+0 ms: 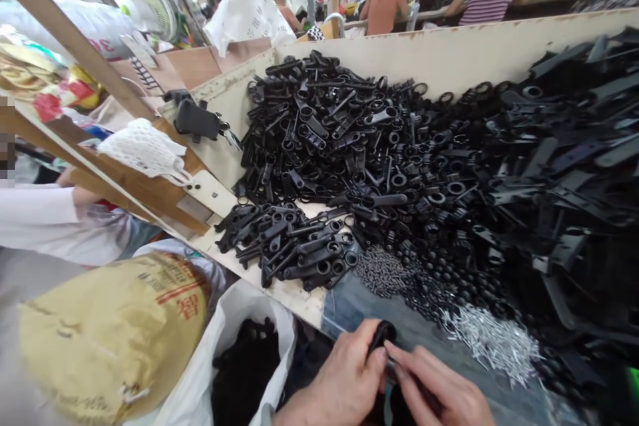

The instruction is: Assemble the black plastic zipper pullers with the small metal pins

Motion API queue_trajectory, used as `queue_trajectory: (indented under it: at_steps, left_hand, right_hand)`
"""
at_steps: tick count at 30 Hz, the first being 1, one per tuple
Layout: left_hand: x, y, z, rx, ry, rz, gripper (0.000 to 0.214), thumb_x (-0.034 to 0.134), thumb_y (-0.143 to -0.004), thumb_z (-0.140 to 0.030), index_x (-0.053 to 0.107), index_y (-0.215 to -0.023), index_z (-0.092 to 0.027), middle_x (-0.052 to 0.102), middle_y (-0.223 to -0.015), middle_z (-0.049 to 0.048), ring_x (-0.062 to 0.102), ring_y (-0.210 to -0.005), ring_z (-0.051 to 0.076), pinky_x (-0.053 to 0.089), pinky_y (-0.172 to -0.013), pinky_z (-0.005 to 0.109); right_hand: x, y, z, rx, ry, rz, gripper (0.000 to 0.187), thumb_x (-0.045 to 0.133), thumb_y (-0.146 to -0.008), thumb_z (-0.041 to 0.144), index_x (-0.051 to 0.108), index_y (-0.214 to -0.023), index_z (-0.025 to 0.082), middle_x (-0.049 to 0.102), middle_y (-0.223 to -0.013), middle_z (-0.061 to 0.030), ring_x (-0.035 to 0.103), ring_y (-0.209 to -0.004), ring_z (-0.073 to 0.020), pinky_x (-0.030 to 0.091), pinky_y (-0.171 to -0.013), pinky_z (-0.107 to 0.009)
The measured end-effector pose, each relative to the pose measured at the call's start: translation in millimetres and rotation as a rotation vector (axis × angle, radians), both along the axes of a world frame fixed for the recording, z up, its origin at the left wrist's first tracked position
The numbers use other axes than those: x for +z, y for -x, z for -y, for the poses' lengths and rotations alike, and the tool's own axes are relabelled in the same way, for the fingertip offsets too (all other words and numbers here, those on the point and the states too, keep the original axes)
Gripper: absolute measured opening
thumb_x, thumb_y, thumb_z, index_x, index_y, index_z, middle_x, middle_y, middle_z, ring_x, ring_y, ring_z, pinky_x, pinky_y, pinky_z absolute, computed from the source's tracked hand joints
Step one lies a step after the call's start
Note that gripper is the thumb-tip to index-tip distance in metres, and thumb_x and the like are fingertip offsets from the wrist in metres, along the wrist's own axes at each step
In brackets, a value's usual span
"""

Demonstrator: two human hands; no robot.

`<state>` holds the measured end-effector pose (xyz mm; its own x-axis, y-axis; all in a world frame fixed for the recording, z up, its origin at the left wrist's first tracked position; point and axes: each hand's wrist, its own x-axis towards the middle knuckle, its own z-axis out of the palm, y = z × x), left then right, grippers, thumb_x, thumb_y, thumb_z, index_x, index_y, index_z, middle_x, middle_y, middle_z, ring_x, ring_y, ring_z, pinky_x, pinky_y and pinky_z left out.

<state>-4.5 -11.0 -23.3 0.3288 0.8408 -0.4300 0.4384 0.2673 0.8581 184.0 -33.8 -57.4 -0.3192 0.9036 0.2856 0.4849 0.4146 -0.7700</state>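
Note:
At the bottom edge my left hand (344, 379) is closed in a pinch on a small black plastic part (382, 334). My right hand (439, 389) meets it from the right, fingers pressed together against the same part. Both hands hover over a piece of blue denim cloth (349, 303) at the near edge of the workbench. Just beyond them lie a heap of small dark pins (382, 271) and a scatter of silver pins (492, 336). A large pile of black plastic parts (379, 153) fills the bench behind.
A white bag (234, 353) holding black parts hangs open below the bench edge, beside a yellow sack (114, 333). A phone (210, 192) and white mesh (142, 146) rest on a wooden ledge at left. A white-sleeved person (44, 219) sits at left; several others work behind.

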Motion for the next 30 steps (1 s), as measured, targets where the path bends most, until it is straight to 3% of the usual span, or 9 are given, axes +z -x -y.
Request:
queue_trajectory:
  at_steps: [3, 9, 12, 18, 23, 30]
  left_hand:
    - [-9.9, 3.7, 3.6, 0.035, -0.003, -0.048, 0.041, 0.043, -0.101, -0.04, 0.059, -0.133, -0.021, 0.066, -0.079, 0.0033, 0.058, -0.083, 0.024, 0.045, -0.083, 0.035]
    - [-30.0, 1.5, 1.5, 0.154, 0.084, 0.159, 0.052, 0.048, -0.098, -0.057, 0.059, -0.132, -0.02, 0.057, -0.069, -0.0027, 0.051, -0.066, 0.018, 0.043, -0.067, 0.029]
    - [-31.4, 0.6, 0.1, 0.15, 0.114, 0.239, 0.054, 0.05, -0.096, -0.061, 0.061, -0.128, -0.019, 0.053, -0.064, -0.0047, 0.047, -0.061, 0.015, 0.041, -0.061, 0.027]
    - [-31.1, 0.6, 0.4, 0.212, 0.172, 0.26, 0.055, 0.055, -0.092, -0.063, 0.062, -0.124, -0.019, 0.051, -0.064, -0.0051, 0.044, -0.058, 0.013, 0.04, -0.057, 0.025]
    - [-29.2, 0.3, 0.1, 0.228, 0.195, 0.259, 0.054, 0.059, -0.09, -0.063, 0.064, -0.122, -0.02, 0.051, -0.064, -0.0051, 0.043, -0.057, 0.013, 0.039, -0.056, 0.024]
    - [-34.4, 2.6, 3.0, 0.275, 0.238, 0.275, 0.055, 0.063, -0.088, -0.062, 0.063, -0.126, -0.022, 0.053, -0.068, -0.0044, 0.043, -0.057, 0.012, 0.038, -0.056, 0.025]
  right_hand:
    - [14.1, 11.9, -0.8, -0.041, 0.025, 0.02, 0.032, 0.046, -0.103, 0.021, 0.07, -0.124, 0.023, 0.074, -0.081, -0.0061, 0.074, -0.065, -0.019, 0.06, -0.057, -0.023]
    - [39.0, 7.9, -1.4, -0.056, 0.168, 0.117, 0.034, 0.045, -0.105, 0.023, 0.065, -0.133, 0.023, 0.073, -0.095, -0.0065, 0.074, -0.084, -0.0191, 0.06, -0.074, -0.026]
    - [39.0, -1.9, 1.5, -0.093, 0.166, 0.184, 0.035, 0.039, -0.106, 0.022, 0.061, -0.134, 0.024, 0.073, -0.104, -0.0078, 0.073, -0.088, -0.0192, 0.058, -0.078, -0.027]
    - [31.5, 0.8, -2.9, 0.03, 0.331, 0.491, 0.031, 0.036, -0.099, 0.007, 0.063, -0.103, 0.022, 0.075, -0.085, -0.0045, 0.075, -0.072, -0.0205, 0.048, -0.061, -0.025]
    - [35.5, 9.4, -7.4, 0.071, 0.445, 0.484, 0.03, 0.035, -0.1, 0.009, 0.062, -0.098, 0.023, 0.077, -0.084, -0.0036, 0.075, -0.072, -0.0192, 0.043, -0.062, -0.024]
    - [35.0, 8.2, -10.5, 0.078, 0.436, 0.509, 0.029, 0.038, -0.1, 0.01, 0.064, -0.097, 0.023, 0.076, -0.078, -0.0026, 0.073, -0.07, -0.0208, 0.038, -0.06, -0.026]
